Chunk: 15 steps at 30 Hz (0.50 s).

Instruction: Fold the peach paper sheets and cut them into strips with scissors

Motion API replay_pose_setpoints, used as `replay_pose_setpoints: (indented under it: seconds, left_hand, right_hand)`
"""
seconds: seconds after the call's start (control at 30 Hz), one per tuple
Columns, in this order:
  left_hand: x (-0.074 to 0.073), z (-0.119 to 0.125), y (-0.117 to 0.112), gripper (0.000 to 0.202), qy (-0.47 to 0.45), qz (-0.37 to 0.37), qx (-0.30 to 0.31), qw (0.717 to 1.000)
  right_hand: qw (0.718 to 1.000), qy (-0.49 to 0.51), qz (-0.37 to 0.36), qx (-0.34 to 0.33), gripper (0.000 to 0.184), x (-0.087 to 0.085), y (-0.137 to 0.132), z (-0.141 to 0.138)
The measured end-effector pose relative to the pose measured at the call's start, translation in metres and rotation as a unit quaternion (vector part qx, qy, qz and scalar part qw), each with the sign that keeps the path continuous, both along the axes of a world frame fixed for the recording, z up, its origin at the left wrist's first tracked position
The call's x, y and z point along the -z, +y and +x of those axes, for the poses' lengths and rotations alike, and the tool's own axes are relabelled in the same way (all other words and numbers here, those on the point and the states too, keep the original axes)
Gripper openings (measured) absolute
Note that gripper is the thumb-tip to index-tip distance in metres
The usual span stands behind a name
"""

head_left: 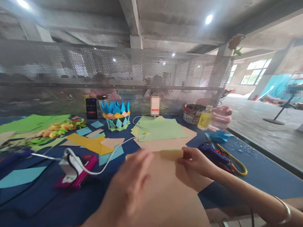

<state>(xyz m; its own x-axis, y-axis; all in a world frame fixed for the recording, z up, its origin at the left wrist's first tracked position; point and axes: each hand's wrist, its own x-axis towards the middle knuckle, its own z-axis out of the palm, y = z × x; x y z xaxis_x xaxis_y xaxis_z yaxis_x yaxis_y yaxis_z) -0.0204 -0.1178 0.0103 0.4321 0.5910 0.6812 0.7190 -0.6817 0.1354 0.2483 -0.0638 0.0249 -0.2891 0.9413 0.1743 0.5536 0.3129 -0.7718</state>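
Observation:
Between the thumb and fingers of my right hand (pixel 192 160) is the end of a thin green piece of paper (pixel 170 150), seen nearly edge-on. It is held just above a large peach paper sheet (pixel 165 192) in front of me. My left hand (pixel 131 183) is over the left side of that sheet, blurred by motion. Its fingers look stretched out with the thumb apart, and nothing shows in them. Behind the hands, a light green sheet (pixel 163 127) lies on more peach paper (pixel 149 144).
Left are yellow paper strips (pixel 88 142), a magenta power strip (pixel 88 164) with a white cable, and artificial flowers (pixel 63 127). A folded-paper basket (pixel 117 118) and a phone (pixel 91 108) stand behind. Blue-handled pliers (pixel 214 154), a yellow bottle (pixel 204 119) and a blue paper flower (pixel 218 136) are right.

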Motion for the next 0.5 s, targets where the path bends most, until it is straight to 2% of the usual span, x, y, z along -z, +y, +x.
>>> replay_pose_setpoints:
  seconds: [0.03,0.07,0.13,0.23,0.33,0.43,0.5]
  left_hand:
    - [0.003,0.012,-0.003,0.047,0.044,0.029,0.077,0.996]
    - [0.006,0.023,-0.006,0.043,0.072,0.034,0.129,0.988]
    - [0.011,0.041,-0.009,0.046,0.13,-0.015,0.187,0.974]
    - [0.015,0.049,-0.007,0.042,0.13,-0.076,0.151,0.977]
    - [0.017,0.04,-0.006,0.034,0.106,-0.048,0.113,0.987]
    - [0.028,0.03,-0.006,0.033,0.109,0.05,0.103,0.987]
    - [0.043,0.027,-0.007,0.03,0.122,0.096,0.089,0.984]
  right_hand:
    - [1.0,0.004,-0.014,-0.013,0.017,0.002,0.001,0.0]
    - [0.999,0.011,-0.026,-0.022,0.016,0.004,0.003,0.0]
    - [0.999,0.024,-0.037,-0.025,0.013,0.007,0.004,0.0]
    - [1.0,0.021,-0.003,-0.023,0.013,0.007,-0.001,0.0]
    - [0.991,-0.033,0.112,-0.068,0.013,0.004,-0.01,0.002]
    - [0.947,-0.121,0.257,-0.148,0.021,0.002,-0.02,0.007]
    - [0.909,-0.177,0.326,-0.192,0.024,0.002,-0.024,0.012]
